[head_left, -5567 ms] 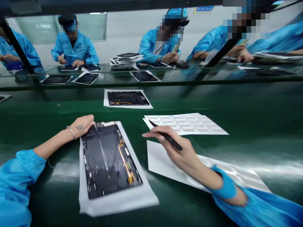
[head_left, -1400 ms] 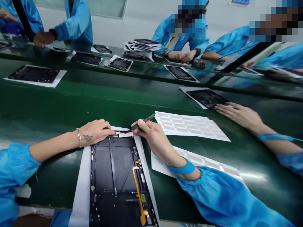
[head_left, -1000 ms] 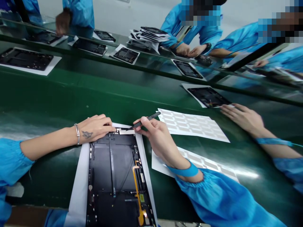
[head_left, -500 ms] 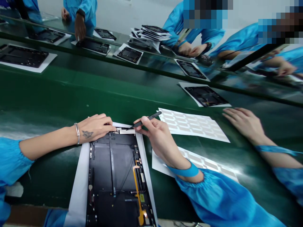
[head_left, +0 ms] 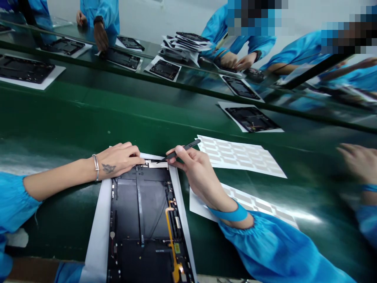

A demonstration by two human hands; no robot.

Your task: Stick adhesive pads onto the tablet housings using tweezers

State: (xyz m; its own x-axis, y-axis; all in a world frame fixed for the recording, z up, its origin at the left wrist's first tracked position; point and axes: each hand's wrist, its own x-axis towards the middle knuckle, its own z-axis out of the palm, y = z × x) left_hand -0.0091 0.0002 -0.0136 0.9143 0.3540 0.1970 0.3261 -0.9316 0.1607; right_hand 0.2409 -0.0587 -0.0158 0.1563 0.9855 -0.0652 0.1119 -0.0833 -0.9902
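A black tablet housing (head_left: pixel 153 204) lies open-side up on a white sheet (head_left: pixel 98 220) in front of me, with orange flex cable (head_left: pixel 170 228) along its right side. My left hand (head_left: pixel 122 159) grips its upper left edge, fingers bent and fingertips at a pale strip (head_left: pixel 157 164) along the top. In my right hand (head_left: pixel 196 169) are dark tweezers (head_left: pixel 182 151), pinched between thumb and fingers. Their tip touches or hovers just over the strip; I cannot tell which. A sticker sheet (head_left: pixel 241 155) lies beyond my right hand, another (head_left: pixel 259 206) partly under that forearm.
On the green belt (head_left: pixel 103 110) beyond, one housing (head_left: pixel 253 118) lies at right and another (head_left: pixel 26 68) at left, each on white paper. A raised rear ledge carries several housings and a stack (head_left: pixel 188 43). Co-workers sit behind it. A co-worker's blurred hand (head_left: pixel 359 161) is at right.
The co-worker's hand at right has moved away to the right. Housings on the near belt have shifted slightly left, those behind slightly right. My hands and the tweezers have hardly moved.
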